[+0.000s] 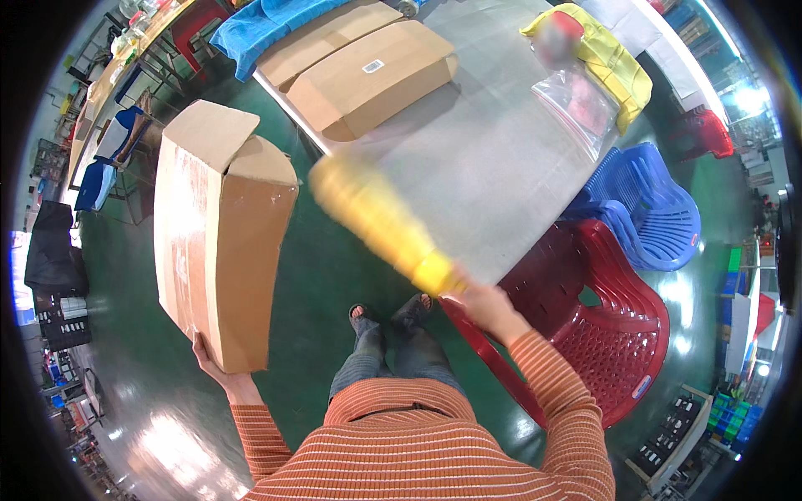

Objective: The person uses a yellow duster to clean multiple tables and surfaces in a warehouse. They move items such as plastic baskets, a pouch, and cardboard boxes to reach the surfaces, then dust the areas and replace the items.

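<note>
My left hand (224, 377) grips the lower corner of a tall open cardboard box (219, 227), holding it tilted above the green floor at my left. My right hand (486, 306) is closed on one end of a long yellow cylinder (380, 224), blurred with motion, that reaches up-left over the edge of the grey table (501, 150). The cylinder's far end lies close to the box's right side; contact between them cannot be told.
Flattened cardboard boxes (368, 71) and a blue cloth (259, 25) lie at the table's far end, with a clear plastic bag (581, 104) and a yellow garment (610, 63). A red chair (601, 334) and a blue chair (652, 209) stand at my right.
</note>
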`<state>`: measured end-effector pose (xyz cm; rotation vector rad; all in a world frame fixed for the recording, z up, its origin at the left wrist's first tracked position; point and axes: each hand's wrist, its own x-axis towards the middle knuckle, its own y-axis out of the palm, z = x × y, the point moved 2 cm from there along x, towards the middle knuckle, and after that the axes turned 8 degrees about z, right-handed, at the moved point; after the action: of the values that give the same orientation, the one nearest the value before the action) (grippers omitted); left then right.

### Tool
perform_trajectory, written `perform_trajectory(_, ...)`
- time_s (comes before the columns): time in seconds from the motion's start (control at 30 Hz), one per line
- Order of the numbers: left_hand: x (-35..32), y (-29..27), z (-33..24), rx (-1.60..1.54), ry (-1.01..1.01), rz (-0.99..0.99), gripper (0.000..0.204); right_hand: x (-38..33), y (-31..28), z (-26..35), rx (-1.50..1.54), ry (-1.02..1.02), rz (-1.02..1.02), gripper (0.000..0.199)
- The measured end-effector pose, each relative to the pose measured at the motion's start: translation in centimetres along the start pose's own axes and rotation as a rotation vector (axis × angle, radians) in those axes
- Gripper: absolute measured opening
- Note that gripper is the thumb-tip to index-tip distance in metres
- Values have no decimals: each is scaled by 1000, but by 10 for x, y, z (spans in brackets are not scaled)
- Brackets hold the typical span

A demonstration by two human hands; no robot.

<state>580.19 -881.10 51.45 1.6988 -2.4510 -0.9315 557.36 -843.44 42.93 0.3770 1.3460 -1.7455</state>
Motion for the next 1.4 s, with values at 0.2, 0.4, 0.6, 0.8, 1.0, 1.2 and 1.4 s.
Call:
perform_trajectory(0.2,4,-13,-6,41,31,22,51,-32,3,-18,8,-190,-217,44)
perform_trajectory(0.4,14,-20,1,45,-47,117,52,4,-38,-146,578,155,-787,49)
perform_trajectory(0.6,30,-4,41,10,-183,125,40,-48,39,-103,194,-44,-224,60)
perform_trajectory(0.8,43,91,123,100,-425,243,34,-97,23,-46,-151,-279,37,54)
perform_trajectory(1.0,45,171,230,-3,-513,510,66,-155,-18,-45,-124,-40,-9,58)
perform_trajectory(1.2,49,222,298,-66,-489,547,88,-210,-19,-65,-57,104,-90,55)
perform_trajectory(1.4,51,243,329,-64,-437,407,92,-224,0,-69,69,199,-116,56)
